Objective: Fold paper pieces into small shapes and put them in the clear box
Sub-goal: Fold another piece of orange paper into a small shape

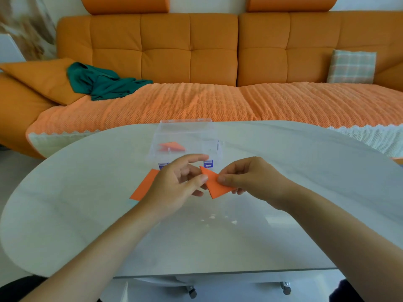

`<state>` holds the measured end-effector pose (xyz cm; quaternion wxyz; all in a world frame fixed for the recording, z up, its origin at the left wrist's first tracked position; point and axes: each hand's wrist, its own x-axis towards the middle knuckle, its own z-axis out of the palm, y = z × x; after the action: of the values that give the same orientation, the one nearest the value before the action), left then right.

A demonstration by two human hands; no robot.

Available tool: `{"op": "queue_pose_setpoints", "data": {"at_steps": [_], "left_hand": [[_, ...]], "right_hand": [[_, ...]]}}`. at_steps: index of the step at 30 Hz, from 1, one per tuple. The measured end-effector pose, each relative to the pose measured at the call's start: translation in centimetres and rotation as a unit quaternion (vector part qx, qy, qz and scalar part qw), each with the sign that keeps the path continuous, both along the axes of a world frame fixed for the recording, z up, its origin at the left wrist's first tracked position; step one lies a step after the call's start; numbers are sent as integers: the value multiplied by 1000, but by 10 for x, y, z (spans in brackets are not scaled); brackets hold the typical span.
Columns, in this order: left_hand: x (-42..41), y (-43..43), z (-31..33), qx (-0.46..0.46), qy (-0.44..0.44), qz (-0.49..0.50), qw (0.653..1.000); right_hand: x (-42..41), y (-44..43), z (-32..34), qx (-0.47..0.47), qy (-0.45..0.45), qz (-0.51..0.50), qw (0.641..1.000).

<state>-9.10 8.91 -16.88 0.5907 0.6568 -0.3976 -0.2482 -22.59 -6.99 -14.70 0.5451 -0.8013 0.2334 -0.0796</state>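
Head view: an orange folded paper triangle (216, 186) is held just above the white oval table (87, 214), on the near side of the clear plastic box (162, 129). It sits between the 2 hands. The right hand (246, 177) pinches its right side, thumb on top and fingers beneath. The left hand (174, 184) nips its left edge with the thumb, index finger raised. Inside the box lies 1 folded orange paper shape (172, 146). A flat orange paper rectangle (144, 186) lies on the table, partly hidden by the left hand. Beyond the table stands an orange sofa (165, 46) with a green cloth (100, 83) on it.
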Motion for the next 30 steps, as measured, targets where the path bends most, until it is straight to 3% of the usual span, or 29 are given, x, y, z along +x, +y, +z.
{"op": "queue_pose_setpoints", "data": {"at_steps": [6,13,18,26,30], "left_hand": [[10,5,3,25,-3,-33,999],[7,3,-1,77,-27,-10,997],[4,-1,-9,140,-141,20,980],[1,-7,-18,229,-285,14,931],[1,-8,-21,214,-376,13,901]], "right_hand": [[-4,-6,3,10,36,62,997],[1,-6,-2,-40,79,48,995],[5,-4,-8,-88,107,41,990],[11,6,-20,-289,165,50,942],[12,7,-23,-347,157,56,923]]}}
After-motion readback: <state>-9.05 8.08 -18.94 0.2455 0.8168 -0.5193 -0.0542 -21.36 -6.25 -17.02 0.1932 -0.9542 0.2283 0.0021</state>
